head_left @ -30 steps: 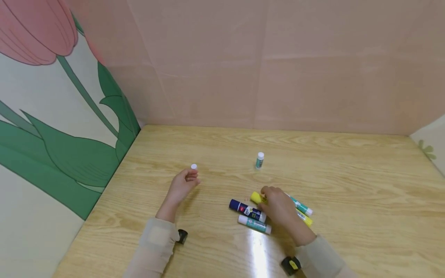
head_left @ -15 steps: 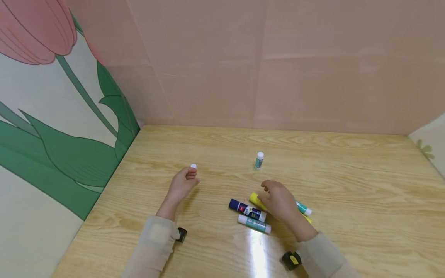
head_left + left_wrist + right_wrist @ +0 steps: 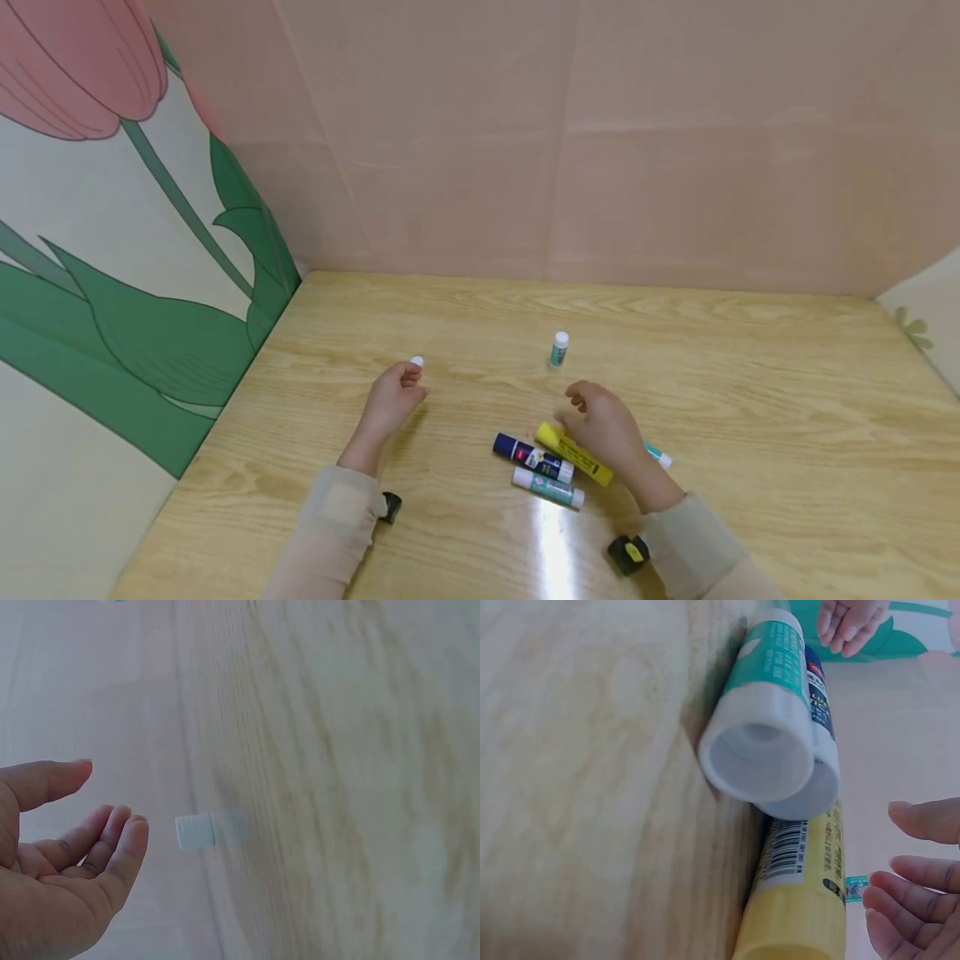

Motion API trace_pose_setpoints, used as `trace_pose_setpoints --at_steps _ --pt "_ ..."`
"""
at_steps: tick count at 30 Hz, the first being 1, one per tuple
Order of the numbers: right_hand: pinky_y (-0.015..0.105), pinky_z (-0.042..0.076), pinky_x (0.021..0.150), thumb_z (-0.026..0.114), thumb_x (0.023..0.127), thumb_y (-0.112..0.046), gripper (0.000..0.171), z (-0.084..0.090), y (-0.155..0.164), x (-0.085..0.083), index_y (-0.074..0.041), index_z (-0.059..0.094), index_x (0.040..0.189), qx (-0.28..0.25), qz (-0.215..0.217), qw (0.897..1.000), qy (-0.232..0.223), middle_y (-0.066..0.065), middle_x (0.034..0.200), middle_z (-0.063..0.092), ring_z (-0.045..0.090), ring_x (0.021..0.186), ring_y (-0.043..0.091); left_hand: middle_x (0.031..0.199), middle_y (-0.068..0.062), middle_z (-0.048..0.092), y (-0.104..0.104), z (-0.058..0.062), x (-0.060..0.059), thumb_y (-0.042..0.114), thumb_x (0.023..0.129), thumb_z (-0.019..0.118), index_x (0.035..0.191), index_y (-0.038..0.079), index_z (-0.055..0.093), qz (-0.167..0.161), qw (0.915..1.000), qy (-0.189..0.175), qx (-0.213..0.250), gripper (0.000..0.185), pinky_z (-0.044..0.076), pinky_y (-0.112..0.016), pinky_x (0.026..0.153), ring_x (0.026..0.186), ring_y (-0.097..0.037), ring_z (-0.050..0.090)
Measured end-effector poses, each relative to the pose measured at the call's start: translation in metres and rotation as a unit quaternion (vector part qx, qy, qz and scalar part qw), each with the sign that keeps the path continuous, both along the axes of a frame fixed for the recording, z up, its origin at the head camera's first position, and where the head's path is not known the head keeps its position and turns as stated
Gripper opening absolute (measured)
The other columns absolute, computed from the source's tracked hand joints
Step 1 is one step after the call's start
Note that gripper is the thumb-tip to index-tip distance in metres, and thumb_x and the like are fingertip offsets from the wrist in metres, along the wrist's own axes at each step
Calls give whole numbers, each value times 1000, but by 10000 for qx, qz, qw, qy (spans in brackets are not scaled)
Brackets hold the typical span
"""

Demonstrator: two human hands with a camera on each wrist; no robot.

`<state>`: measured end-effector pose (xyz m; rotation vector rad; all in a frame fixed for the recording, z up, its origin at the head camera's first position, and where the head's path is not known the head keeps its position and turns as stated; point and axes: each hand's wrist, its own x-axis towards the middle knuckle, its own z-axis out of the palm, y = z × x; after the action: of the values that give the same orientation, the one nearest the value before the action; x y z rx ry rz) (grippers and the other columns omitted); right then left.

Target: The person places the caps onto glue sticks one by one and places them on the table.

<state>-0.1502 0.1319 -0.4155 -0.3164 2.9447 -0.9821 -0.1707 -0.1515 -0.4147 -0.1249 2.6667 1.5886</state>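
My left hand (image 3: 392, 400) is held relaxed near a small white cap-like piece (image 3: 417, 362). In the left wrist view, a gap separates the fingertips from that white piece (image 3: 196, 831), and the hand holds nothing. My right hand (image 3: 603, 425) hovers over the far side of a yellow glue stick (image 3: 576, 454), its fingers loosely bent with nothing between them. Left of the yellow stick lie a dark blue glue stick (image 3: 532, 457) and a teal-and-white glue stick (image 3: 549, 487). Another teal glue stick (image 3: 658, 454) is partly hidden by the right wrist.
A short teal glue stick with a white cap (image 3: 559, 350) stands upright farther back on the wooden table (image 3: 750, 392). A pinkish wall covering (image 3: 547, 167) rises behind the table, and a tulip-printed panel (image 3: 180, 333) borders its left side.
My right hand has lifted slightly away and uncovered more of the yellow glue stick. The yellow end seen right of my wrist earlier is now out of sight. My left hand has barely moved.
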Motion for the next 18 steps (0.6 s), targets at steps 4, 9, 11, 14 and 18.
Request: trace_pose_setpoints --at_steps 4,9,11,14,18 --pt "41 47 69 63 79 -20 36 0 0 -2 4 54 104 -108 -31 9999 24 15 94 57 54 84 28 106 -20 52 0 0 -1 2 78 59 109 -8 50 -13 9999 58 -85 34 42 -37 84 98 -30 50" --pt "42 46 70 62 79 -21 38 2 -3 -5 4 53 106 -184 -62 9998 34 16 96 56 53 86 29 105 -19 52 -1 0 -3 1 78 60 109 -8 49 0 9997 31 -234 34 42 -36 84 98 -29 50" --pt "41 46 70 62 79 -21 37 3 -4 -6 4 53 105 -180 -74 9998 54 16 95 56 53 85 29 105 -20 52 -2 -1 -3 1 77 60 108 -8 50 12 9996 44 -270 33 43 -35 83 98 -29 50" --pt "41 46 70 62 79 -21 37 5 -5 -8 4 53 104 -189 -104 9997 63 16 96 56 53 85 29 105 -20 52 -2 -1 -4 0 77 60 107 -8 50 68 9997 63 -215 33 43 -35 82 97 -29 50" --pt "42 46 71 62 79 -21 37 6 -7 -9 5 53 105 -205 -165 9997 8 17 97 56 53 86 29 105 -20 52 -2 -2 -5 0 77 60 108 -8 50 126 9998 41 -138 34 44 -35 82 97 -30 50"
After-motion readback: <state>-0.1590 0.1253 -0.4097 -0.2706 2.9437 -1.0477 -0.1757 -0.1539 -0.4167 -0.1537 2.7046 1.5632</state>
